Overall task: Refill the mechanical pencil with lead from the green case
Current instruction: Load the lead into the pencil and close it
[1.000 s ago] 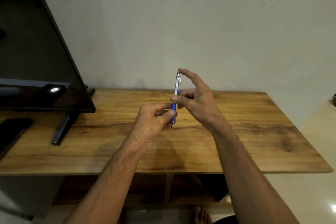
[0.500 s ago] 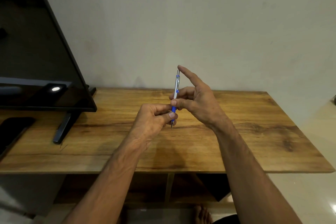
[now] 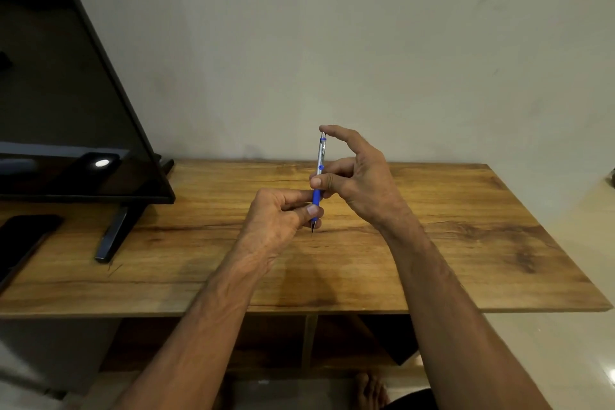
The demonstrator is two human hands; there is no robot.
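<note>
Right hand (image 3: 359, 183) index finger is now bent down onto the top end of the mechanical pencil (image 3: 320, 156); it was straighter half a second ago. Pencil upright, tip down, over wooden table (image 3: 466, 226). Left hand (image 3: 276, 220) pinches the blue grip. Right thumb and fingers pinch the barrel mid-way. TV (image 3: 66, 110) far left.

Bare left grip (image 3: 283, 218), bare right grip (image 3: 361, 176), veined bare forearms (image 3: 213, 309), bare foot (image 3: 371, 389) below, dark garment (image 3: 414, 402) at bottom edge
</note>
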